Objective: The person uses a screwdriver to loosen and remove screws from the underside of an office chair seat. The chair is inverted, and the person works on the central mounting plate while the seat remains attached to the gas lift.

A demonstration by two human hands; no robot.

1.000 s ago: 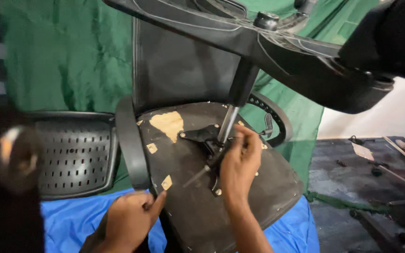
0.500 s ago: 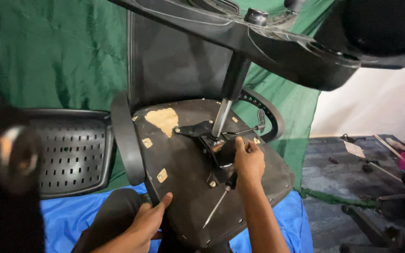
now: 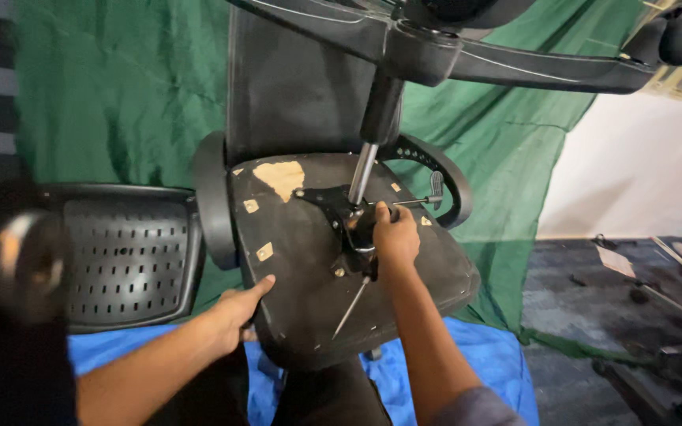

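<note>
At the far left edge a blurred dark wheel fills the near view, and just right of it a perforated black seat panel leans against the green cloth. Left of centre, the left hand presses on the rim of the upturned chair seat, thumb on the underside, fingers wrapped under the edge. In the centre, the right hand is closed on the metal plate at the foot of the gas cylinder. A thin rod lies below it. Blue sheeting covers the lower frame.
</note>
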